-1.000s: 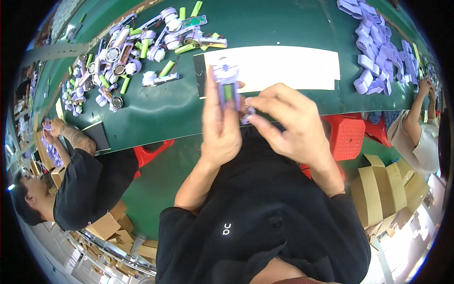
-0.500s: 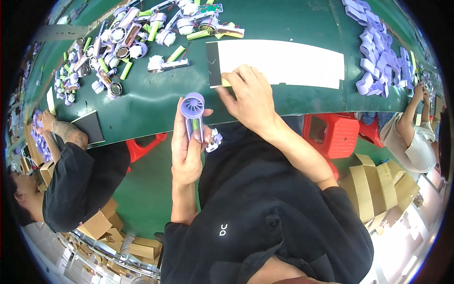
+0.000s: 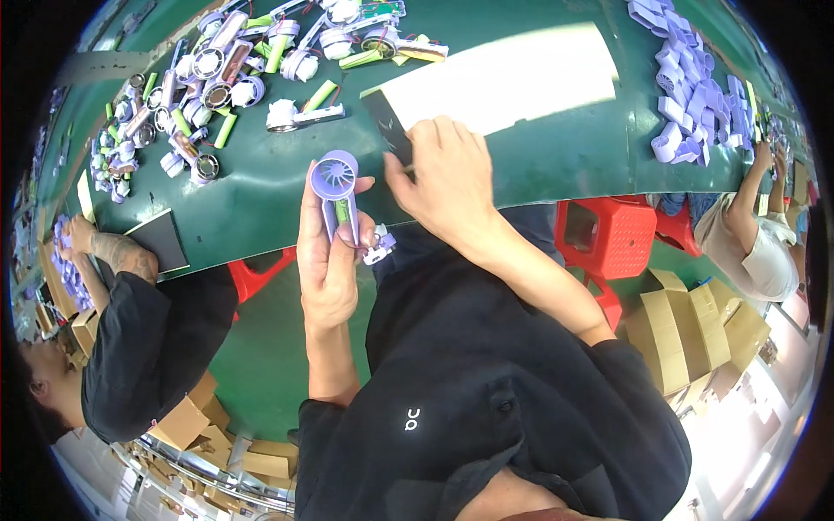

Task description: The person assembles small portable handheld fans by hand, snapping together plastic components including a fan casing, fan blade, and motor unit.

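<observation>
My left hand [image 3: 330,273] is wrapped round a purple handheld fan body [image 3: 334,178], its round slatted head facing up. A green battery [image 3: 342,211] shows inside the split handle, and a small white part [image 3: 380,245] hangs beside my fingers. My right hand [image 3: 447,169] is closed at the black end strip [image 3: 383,126] of a long white sheet [image 3: 512,78], thumb on the near side and fingers curled over it. The fingertips are partly hidden. On the table to the left of the sheet lies one opened fan unit [image 3: 304,115] with a green battery.
Many part-built fans [image 3: 213,74] are heaped at the far left of the green table [image 3: 261,195]. Purple plastic housings [image 3: 686,95] pile up at the right. Co-workers sit at left [image 3: 156,339] and right [image 3: 738,243]. Red stools [image 3: 608,239] and cardboard boxes [image 3: 691,330] stand behind the table edge.
The white sheet has turned on the table, its right end swinging away from me and its black end shifting left. My left hand with the fan body has moved slightly left and up.
</observation>
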{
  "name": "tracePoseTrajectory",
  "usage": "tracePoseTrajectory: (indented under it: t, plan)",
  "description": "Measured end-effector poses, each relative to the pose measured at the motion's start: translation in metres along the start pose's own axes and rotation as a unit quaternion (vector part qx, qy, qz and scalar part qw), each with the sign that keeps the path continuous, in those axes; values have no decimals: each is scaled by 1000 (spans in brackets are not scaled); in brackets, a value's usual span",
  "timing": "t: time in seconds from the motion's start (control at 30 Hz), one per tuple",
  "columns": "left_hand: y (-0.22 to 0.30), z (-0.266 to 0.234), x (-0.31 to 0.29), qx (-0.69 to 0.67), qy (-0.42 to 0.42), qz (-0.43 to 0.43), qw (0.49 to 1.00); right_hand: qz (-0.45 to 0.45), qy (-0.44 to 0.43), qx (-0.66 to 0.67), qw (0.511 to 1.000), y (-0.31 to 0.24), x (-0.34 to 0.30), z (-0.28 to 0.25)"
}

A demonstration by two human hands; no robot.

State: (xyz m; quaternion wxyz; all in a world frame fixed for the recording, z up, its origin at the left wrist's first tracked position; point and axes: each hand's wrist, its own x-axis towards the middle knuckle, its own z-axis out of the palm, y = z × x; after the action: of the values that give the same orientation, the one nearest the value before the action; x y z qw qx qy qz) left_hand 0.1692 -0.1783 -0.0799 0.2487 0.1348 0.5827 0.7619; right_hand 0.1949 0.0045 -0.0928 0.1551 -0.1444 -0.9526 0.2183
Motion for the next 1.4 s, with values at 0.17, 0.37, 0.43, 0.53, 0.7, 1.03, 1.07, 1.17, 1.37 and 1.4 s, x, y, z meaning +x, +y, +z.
tracePoseTrajectory:
  t: [0.17, 0.37, 0.43, 0.53, 0.7, 1.03, 1.07, 1.17, 1.37, 1.4]
  plan:
    - [-1, 7, 10, -14, -3, -25, 1000, 27, -56, 49, 997, 20, -29, -36]
    - [-18, 24, 26, -67, -48, -29, 996, -32, -45, 85, 995, 26, -34, -42]
    - [-25, 24, 30, -53, -50, -35, 997, -35, -32, 71, 996, 24, -31, -35]
    - [-28, 30, 30, -29, -37, -32, 998, -55, -39, 44, 997, 27, -35, -26]
    - [-34, 37, 25, 7, -8, -11, 1000, -64, -82, 45, 994, 26, -30, -30]
    - [-29, 40, 25, 56, -9, -29, 998, 76, -190, 322, 924, 46, -13, -81]
    - [-27, 50, 23, 59, 15, -18, 998, 128, -215, 368, 895, 49, -11, -92]
    - [-21, 57, 19, 83, -33, -18, 996, 138, -201, 471, 847, 56, -2, -116]
    - [-3, 91, 26, 52, -47, 33, 997, 169, -292, 599, 726, 51, 17, -140]
    - [-1, 94, 28, 51, -52, 34, 997, 171, -293, 593, 731, 51, 17, -138]
